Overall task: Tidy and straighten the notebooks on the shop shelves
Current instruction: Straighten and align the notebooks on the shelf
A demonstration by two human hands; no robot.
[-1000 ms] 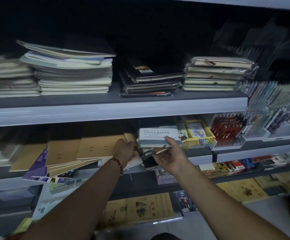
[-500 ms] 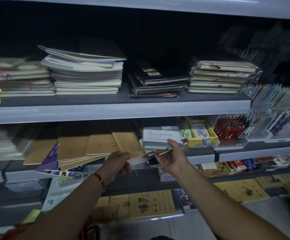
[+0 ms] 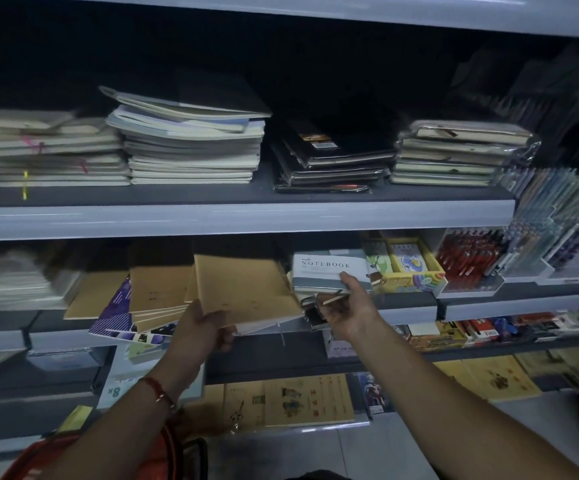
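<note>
Left arm: enters from the lower left of the frame, with a red bracelet (image 3: 156,393) at the wrist.
Left hand (image 3: 199,332): lower centre of the frame, fingers closed on the near edge of a kraft notebook (image 3: 246,292), thumb on its cover; the book juts out past the shelf front, tilted.
Right hand (image 3: 348,306): just right of centre, palm up, fingers curled under a small stack whose top item is a white and grey book printed NOTEBOOK (image 3: 331,271); the thumb presses its near right corner. Dark small books sit under it, partly hidden by the hand.
Middle shelf (image 3: 412,306): more kraft notebooks (image 3: 158,292) fan out unevenly left of the held one, over a purple patterned notebook (image 3: 116,311) that overhangs the edge. Right of the stack stands a yellow display box (image 3: 407,271), then red pens (image 3: 468,263) in a clear tray.
Lower shelf: yellow illustrated books (image 3: 301,400) lie flat at bottom centre.
Upper shelf (image 3: 239,220): four stacks lie flat: pale notebooks (image 3: 45,157) at upper left, a leaning stack of pale exercise books (image 3: 194,147), black notebooks (image 3: 329,161) in plastic wrap, and wrapped cream notebooks (image 3: 454,154) at upper right.
</note>
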